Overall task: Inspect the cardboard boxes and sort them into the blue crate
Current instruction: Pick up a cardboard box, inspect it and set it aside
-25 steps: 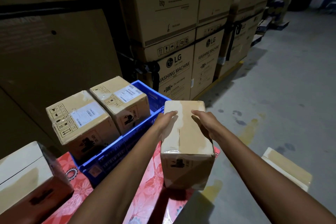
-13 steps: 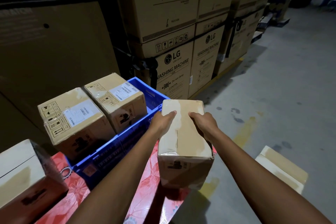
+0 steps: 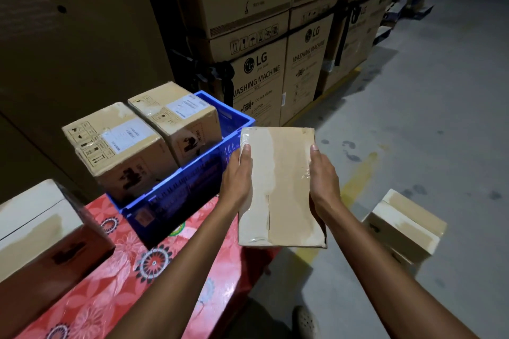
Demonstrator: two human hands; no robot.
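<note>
Lifted box [image 3: 281, 187] sits between left fingers [image 3: 245, 153] and right fingers [image 3: 315, 151].

Both hands [image 3: 237, 181] [image 3: 322, 183] slid to the box's [image 3: 281, 187] sides and raised it.

The crate [image 3: 176, 201] sits on the table [image 3: 124, 283], with the near labelled box [image 3: 118, 151] and far labelled box [image 3: 179, 118] side by side in it. Right of it, the left hand [image 3: 238, 181] and right hand [image 3: 322, 184] clasp the held box [image 3: 281, 187] by its sides. Washing-machine cartons [image 3: 259, 77] stand behind the crate, and a floor box [image 3: 405, 226] lies to the right.
</note>
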